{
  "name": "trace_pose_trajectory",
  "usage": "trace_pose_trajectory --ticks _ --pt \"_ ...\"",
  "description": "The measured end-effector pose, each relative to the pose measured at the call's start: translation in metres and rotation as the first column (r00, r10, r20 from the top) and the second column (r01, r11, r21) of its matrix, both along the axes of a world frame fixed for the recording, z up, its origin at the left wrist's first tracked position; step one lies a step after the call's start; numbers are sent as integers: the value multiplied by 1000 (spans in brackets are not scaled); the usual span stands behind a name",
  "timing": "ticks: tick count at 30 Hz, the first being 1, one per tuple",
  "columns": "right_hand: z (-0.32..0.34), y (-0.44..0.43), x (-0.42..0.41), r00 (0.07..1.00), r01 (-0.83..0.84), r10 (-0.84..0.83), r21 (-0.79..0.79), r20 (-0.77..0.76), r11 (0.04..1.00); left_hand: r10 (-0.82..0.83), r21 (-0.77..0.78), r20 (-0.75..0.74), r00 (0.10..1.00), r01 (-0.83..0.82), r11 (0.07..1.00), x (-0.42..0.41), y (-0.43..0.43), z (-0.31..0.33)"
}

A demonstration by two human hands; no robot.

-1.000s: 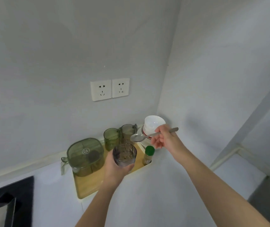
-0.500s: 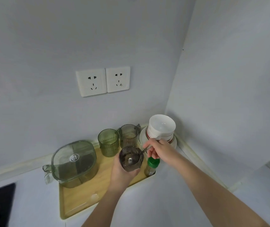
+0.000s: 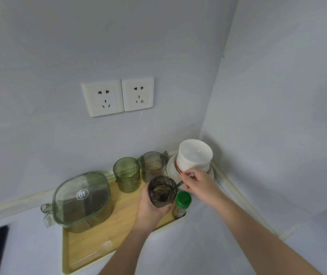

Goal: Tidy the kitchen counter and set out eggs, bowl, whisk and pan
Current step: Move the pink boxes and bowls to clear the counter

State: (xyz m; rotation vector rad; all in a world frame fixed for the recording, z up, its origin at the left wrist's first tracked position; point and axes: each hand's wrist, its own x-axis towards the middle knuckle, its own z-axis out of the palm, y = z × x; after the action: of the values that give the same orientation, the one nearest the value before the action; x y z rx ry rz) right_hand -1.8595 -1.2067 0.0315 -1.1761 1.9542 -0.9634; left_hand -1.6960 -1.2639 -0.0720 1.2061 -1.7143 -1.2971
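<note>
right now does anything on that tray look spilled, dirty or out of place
Nothing is spilled or tipped. The dark cup in the left hand has brownish smears inside, and the right hand holds a spoon in it. The mug behind it shows residue too.

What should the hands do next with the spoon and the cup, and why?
Probably the right hand should let go of the spoon: its tip is already inside the dark cup, which the left hand holds above the wooden tray.
</note>
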Motion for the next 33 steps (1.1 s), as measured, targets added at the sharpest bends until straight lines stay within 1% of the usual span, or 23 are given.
trace_pose_trajectory --ticks 4,7,10,19,24,30,33 --pt "-4 5 -1 999 38 -37 -35 36 999 -17 7 6 1000 17 1000 -8 0 0" --pt "-9 7 -4 996 91 -91 0 6 996 -47 15 42 998 46 999 -8 1 1" --pt "-14 9 -5 995 92 -92 18 -38 996 -55 8 81 995 55 998 -5 2 2" --pt "-25 12 5 992 122 -120 71 -29 990 -89 65 172 981 79 995 -9 0 6" --pt "-24 12 6 988 149 -146 87 -44 985 -92 32 280 956 87 996 -12 -3 9" --pt "-23 13 10 985 169 -166 85 -39 982 -95 13 366 926 97 995 -10 -4 13" --pt "-21 16 12 983 181 -182 85 9 980 -107 5 386 916 114 994 -7 -2 16"
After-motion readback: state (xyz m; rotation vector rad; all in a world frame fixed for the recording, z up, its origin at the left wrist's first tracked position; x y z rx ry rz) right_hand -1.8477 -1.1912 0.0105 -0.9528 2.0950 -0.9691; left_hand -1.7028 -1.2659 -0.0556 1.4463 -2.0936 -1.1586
